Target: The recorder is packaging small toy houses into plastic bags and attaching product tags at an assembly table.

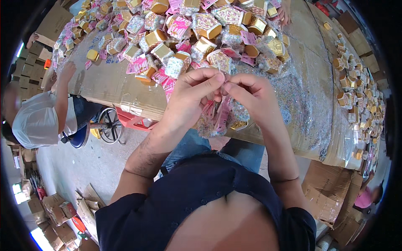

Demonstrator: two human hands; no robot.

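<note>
My left hand [190,92] and my right hand [256,95] meet above the table's near edge, thumbs and forefingers pinched together. Between the fingertips is what looks like a thin, pale tag cord [219,68]; its exact form is too small to tell. Below them hangs a pink printed tag [222,116], partly covered by my left fingers. Close under the tag is a glittery item with a gold base [239,125]. Just beyond my fingers lies the near side of a big pile of glittery gold-based pieces [172,62], many with pink tags.
Cardboard covers the table [138,94], with loose glitter [299,108] strewn to the right. More gold pieces [356,96] lie along the far right. Another person's hand [284,12] reaches in at the top. A person in white [37,121] sits at left, near a red stool [133,119]. Cardboard boxes [328,190] stand at lower right.
</note>
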